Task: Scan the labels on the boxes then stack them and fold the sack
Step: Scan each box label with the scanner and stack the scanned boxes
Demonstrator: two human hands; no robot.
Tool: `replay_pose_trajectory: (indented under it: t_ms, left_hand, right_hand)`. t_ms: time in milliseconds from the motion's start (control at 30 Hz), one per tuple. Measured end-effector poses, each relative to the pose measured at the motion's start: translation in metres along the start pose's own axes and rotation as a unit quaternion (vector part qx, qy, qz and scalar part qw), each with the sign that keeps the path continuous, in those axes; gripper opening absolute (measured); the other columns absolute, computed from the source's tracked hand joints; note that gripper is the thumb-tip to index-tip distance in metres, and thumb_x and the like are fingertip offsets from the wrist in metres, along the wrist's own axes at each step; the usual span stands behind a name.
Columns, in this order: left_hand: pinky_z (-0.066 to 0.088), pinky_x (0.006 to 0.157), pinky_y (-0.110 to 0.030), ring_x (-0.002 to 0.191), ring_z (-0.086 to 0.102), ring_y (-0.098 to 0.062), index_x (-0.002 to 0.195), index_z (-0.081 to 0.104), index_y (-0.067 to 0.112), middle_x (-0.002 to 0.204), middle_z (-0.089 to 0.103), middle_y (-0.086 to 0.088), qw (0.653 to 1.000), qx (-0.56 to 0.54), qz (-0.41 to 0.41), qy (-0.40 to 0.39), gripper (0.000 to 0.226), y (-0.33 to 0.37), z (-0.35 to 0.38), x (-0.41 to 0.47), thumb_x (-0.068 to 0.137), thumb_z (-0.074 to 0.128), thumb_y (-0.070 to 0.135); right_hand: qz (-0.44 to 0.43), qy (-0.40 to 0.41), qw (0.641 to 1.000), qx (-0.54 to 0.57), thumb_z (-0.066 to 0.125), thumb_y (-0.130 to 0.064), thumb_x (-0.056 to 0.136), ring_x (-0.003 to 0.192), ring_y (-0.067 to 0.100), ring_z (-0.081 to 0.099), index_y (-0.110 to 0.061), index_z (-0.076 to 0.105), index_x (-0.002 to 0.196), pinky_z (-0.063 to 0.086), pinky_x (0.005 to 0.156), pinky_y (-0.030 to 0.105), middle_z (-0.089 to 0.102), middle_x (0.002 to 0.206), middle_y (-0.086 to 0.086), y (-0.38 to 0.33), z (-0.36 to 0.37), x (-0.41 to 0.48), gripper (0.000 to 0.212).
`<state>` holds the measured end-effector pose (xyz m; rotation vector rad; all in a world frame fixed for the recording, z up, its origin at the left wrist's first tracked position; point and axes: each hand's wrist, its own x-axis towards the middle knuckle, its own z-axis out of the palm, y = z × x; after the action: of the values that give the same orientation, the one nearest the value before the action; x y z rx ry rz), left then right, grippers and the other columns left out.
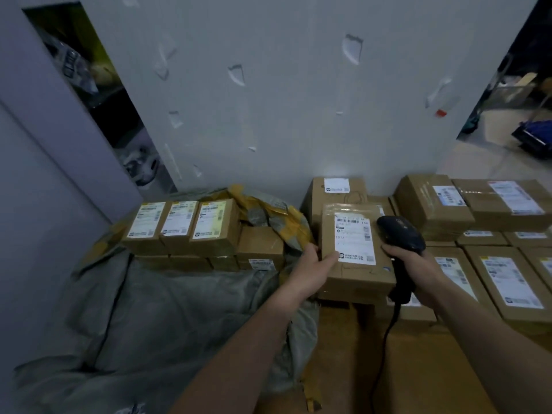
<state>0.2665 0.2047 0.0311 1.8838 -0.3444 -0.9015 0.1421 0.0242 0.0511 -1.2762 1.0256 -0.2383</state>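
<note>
Against the pale wall [268, 100], we list first the grey sack [155, 318] — slumped over the lower left, its mouth trimmed with yellow tape and open toward the wall. Inside that mouth we count 3 small boxes [179, 225] in a row, labels up, resting on more boxes beneath. To the right we record the stacked boxes [478, 210], brown cartons laid label-up in several layers, running off the frame's right edge. In the centre sits the held box [355, 252], tilted toward us, its white label [355, 239] facing up with a barcode near the top. Our left hand [310, 270] grips the box at its left edge, thumb lying on the label's lower corner. Our right hand [418, 270] is wrapped around the handle of the black scanner [401, 234] — its head just beside the box's right edge, its cable hanging down.
</note>
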Motion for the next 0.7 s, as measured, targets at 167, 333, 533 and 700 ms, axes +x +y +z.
replay_pose_trajectory:
  t_ms: [167,333,533,700]
  left_hand:
    - [0.047,0.067,-0.022,0.092,0.057,-0.003,0.131,0.045,0.019,0.109,0.058,0.008,0.998,-0.036,0.023,0.037,0.048,0.01,-0.031,-0.014,0.096,0.058,0.049]
    - [0.052,0.081,-0.031,0.103,0.058,-0.009,0.14,0.042,0.022,0.118,0.059,0.008,0.998,-0.022,0.063,0.011,0.051,0.008,-0.077,-0.032,0.098,0.052,0.05]
    - [0.048,0.082,-0.029,0.109,0.055,-0.014,0.145,0.038,0.022,0.13,0.057,0.002,0.995,-0.022,0.097,-0.016,0.047,0.012,-0.122,-0.06,0.103,0.046,0.042]
    - [0.043,0.07,-0.026,0.097,0.055,-0.011,0.141,0.041,0.02,0.126,0.057,-0.001,0.994,-0.022,0.109,-0.021,0.043,0.015,-0.134,-0.083,0.103,0.047,0.038]
  right_hand:
    - [-0.039,-0.009,0.999,0.02,0.078,-0.018,0.085,0.095,0.033,0.073,-0.012,0.068,0.108,0.056,0.09,0.047,0.077,0.099,0.015,-0.009,0.028,-0.033,0.026]
    - [-0.055,-0.011,0.998,0.025,0.076,-0.024,0.087,0.095,0.03,0.071,-0.016,0.064,0.105,0.055,0.082,0.041,0.074,0.099,0.014,-0.01,0.075,-0.077,0.023]
    - [-0.092,0.02,0.995,0.029,0.08,-0.028,0.083,0.094,0.033,0.075,-0.015,0.065,0.118,0.06,0.074,0.04,0.077,0.101,0.014,-0.013,0.119,-0.113,0.041]
    - [-0.105,0.051,0.993,0.029,0.078,-0.026,0.086,0.092,0.032,0.074,-0.014,0.065,0.116,0.06,0.072,0.037,0.077,0.1,0.014,-0.015,0.128,-0.15,0.034]
